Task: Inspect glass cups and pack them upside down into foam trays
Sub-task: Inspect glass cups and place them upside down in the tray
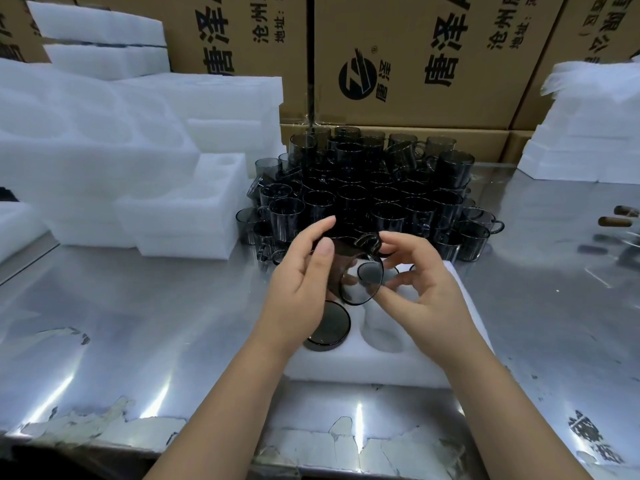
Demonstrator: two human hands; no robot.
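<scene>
I have one smoky glass cup (pixel 358 275) between both hands, held above the foam tray (pixel 363 370) at the centre of the bench (pixel 156 323). The left hand (pixel 301 282) wraps round the cup's wall from 9 o'clock, and some of its fingers (pixel 322 232) show through the glass. The right hand (pixel 427 292) pinches the rim side from 3 o'clock, and its fingers (pixel 398 239) curl in by the handle. The cup lies tilted with its mouth towards me, so I can look down the inside to the base. I judge that this is the inspection step.

One packed cup (pixel 327 327) already sits base-up in the tray's pocket at 7 o'clock of the held one. An empty pocket (pixel 384 329) just beside it looks the likely next seat. The pile of cups (pixel 363 188) waits at 12 o'clock, close enough to reach without leaning. Spare foam stacks (pixel 138 140) stand at 10 o'clock, with cartons (pixel 415 64) behind. Before seating the cup I would need to turn it mouth-down, with both hands on the slippery glass.
</scene>
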